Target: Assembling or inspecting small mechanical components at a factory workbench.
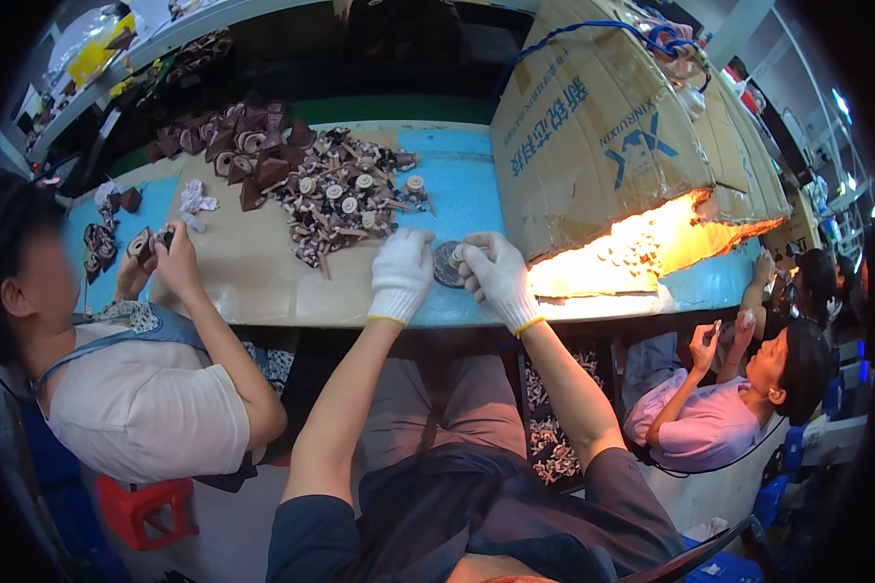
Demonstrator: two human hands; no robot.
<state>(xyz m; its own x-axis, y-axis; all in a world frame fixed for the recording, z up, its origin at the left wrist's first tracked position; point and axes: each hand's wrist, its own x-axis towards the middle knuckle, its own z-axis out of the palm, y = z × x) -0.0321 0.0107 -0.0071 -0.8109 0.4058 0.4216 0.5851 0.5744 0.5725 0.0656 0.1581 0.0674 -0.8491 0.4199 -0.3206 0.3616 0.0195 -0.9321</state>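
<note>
My left hand (402, 274), in a white knitted glove, rests at the right edge of a pile of small pale and brown parts (345, 189). Its fingers are curled together, and their tips are hidden. Beside it, my right hand (501, 275), also gloved, pinches a small pale piece too tiny to name, over a dark round disc (447, 264) on the blue work surface. Some of the pile's parts look like cream rosettes on short stems. Behind the pile lie larger dark brown, pointed pieces (253, 155).
A big cardboard box (612, 126) stands right of my hands, brightly lit inside its torn opening. A blue cable (574, 31) runs over it. Co-workers sit left (146, 389) and right (715, 413). Below the table, a dark tray (530, 379) holds small parts. A red stool (146, 510) stands lower left.
</note>
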